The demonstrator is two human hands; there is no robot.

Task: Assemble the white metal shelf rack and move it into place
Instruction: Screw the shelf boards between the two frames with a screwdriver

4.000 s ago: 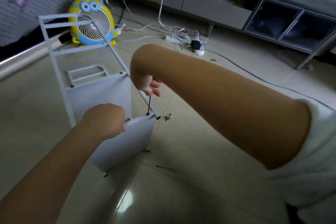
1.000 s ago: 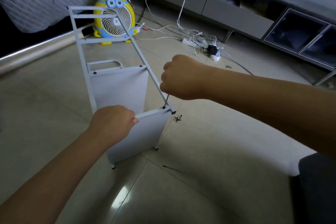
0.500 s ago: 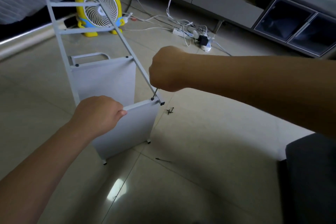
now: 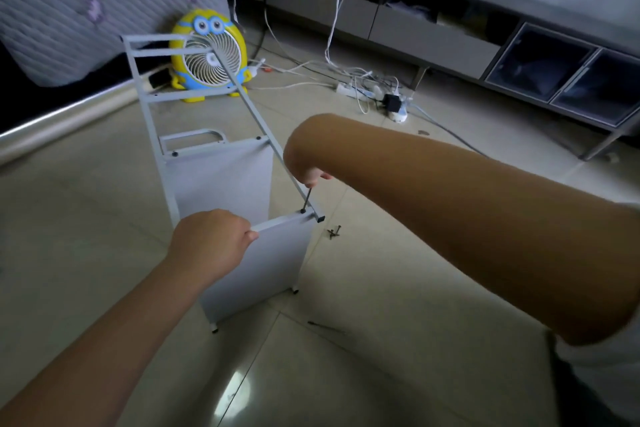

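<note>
In front of the yellow fan (image 4: 209,55), white rack (image 4: 221,184) lies on its side. Left hand (image 4: 207,246) curls round the edge of the shelf (image 4: 270,263) farthest from the fan, presumably bracing it. Right hand (image 4: 304,163) fists round a thin driver (image 4: 307,199), tip on the corner screw (image 4: 303,211) — likely tightening.

There is only one view, a wide-angle camera on the person's head, tipped forward and down at the tiled floor (image 4: 381,374). It sits close: the left hand (image 4: 211,246) and right hand (image 4: 301,163) fill mid-frame at the white rack (image 4: 266,260), and the cabinet (image 4: 433,42) runs along the upper right.
</note>
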